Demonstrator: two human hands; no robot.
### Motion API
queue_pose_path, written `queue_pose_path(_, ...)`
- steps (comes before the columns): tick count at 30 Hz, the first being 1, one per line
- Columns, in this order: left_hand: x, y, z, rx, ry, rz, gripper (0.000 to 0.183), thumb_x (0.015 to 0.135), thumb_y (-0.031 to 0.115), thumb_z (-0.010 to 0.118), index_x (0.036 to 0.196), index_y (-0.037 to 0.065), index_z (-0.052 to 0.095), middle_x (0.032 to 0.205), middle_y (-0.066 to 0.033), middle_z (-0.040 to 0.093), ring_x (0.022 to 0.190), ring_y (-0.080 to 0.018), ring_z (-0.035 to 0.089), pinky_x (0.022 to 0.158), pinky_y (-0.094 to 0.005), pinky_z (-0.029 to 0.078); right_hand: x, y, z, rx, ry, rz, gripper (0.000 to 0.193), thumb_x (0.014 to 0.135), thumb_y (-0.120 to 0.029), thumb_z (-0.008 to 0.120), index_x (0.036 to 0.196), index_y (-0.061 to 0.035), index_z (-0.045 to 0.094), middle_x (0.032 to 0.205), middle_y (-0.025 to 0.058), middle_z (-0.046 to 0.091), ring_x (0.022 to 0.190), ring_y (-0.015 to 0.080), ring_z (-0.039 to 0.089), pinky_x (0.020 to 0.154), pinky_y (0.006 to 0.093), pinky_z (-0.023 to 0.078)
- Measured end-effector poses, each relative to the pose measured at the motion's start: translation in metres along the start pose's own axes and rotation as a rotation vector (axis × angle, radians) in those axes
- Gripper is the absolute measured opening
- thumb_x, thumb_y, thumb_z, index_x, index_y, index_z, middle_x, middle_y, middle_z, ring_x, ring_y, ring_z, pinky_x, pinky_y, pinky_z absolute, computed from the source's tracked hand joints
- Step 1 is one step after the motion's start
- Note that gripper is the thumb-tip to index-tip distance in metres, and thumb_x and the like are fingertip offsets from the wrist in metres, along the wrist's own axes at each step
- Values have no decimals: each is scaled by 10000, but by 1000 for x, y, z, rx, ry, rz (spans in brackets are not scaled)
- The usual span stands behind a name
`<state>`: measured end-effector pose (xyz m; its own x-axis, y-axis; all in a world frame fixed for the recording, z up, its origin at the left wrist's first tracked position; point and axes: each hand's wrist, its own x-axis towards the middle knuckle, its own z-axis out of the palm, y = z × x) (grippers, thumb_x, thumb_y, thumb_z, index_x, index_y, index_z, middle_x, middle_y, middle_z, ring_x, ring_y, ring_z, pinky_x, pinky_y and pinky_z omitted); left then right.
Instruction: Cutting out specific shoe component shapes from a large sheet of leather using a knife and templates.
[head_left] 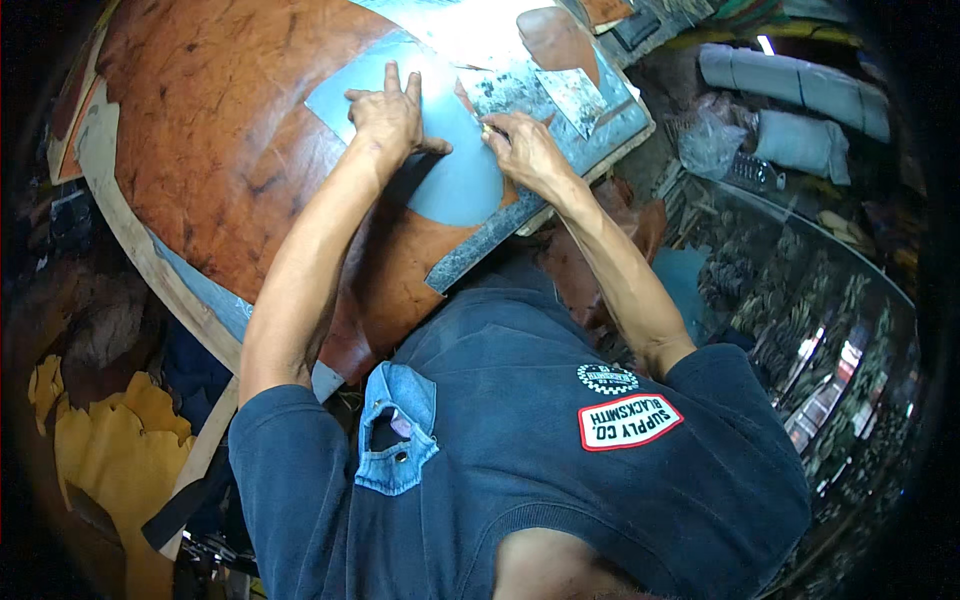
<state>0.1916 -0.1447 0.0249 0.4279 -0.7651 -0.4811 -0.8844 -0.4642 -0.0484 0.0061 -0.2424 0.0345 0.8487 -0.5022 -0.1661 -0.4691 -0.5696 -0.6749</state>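
Across the work table lies a large sheet of mottled brown leather (215, 140). On top of it rests a smooth, pale blue-grey pattern sheet (458, 185) with a rounded near edge. My left hand (388, 118) presses down on this sheet, fingers spread and thumb out to the side. At the sheet's right edge, my right hand (527, 148) is closed in a pinch. A small yellowish bit shows at its fingertips, but what it grips is mostly covered by the fingers. Just beyond the right hand is a loose, speckled light piece (575, 100).
Dark speckled board (470, 250) shows along the table's near right edge. A brown leather offcut (552, 42) lies at the far side. Wrapped rolls (800, 85) and a clear plastic bag (710, 140) sit to the right. Yellow leather (120, 450) hangs at the lower left.
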Motion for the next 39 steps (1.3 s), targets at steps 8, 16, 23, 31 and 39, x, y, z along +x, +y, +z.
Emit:
queue_pose_path(8,4,-1,3,-78,45,37,1302,491,786,747,1509,140,256,1547,-206,230,1106,-668,453,810,-619,517,-52,1,0,48,52,167,314,886,-178,607,1109,40,649,1054,242,656,992,358,636,880,400,493)
queue_pose_path(16,0,-3,-3,-59,67,78,1294,493,804,730,1494,113,291,1534,-240,238,1141,-525,540,913,-665,426,-91,-8,16,163,206,220,243,880,-153,557,999,37,650,926,231,659,910,375,629,804,430,489)
queue_pose_path(23,-8,-1,-10,-49,39,69,1287,518,814,707,1496,94,281,1522,-225,260,1139,-450,572,889,-606,440,-108,-15,21,214,172,290,243,922,-165,564,1029,42,633,642,75,602,454,155,562,429,320,437)
queue_pose_path(31,-11,-1,-6,-49,52,16,1266,522,832,688,1469,76,322,1492,-233,303,1130,-425,578,817,-556,464,-102,-26,-18,151,38,396,273,876,-197,510,923,44,630,790,227,635,802,305,652,761,441,507)
queue_pose_path(39,-36,-3,30,-200,324,-35,1051,617,771,674,1381,80,468,1445,-188,384,1236,-537,383,883,-546,458,-62,-24,-24,-240,-36,175,400,869,-294,564,1168,-34,626,1067,218,663,1002,409,625,894,447,494)
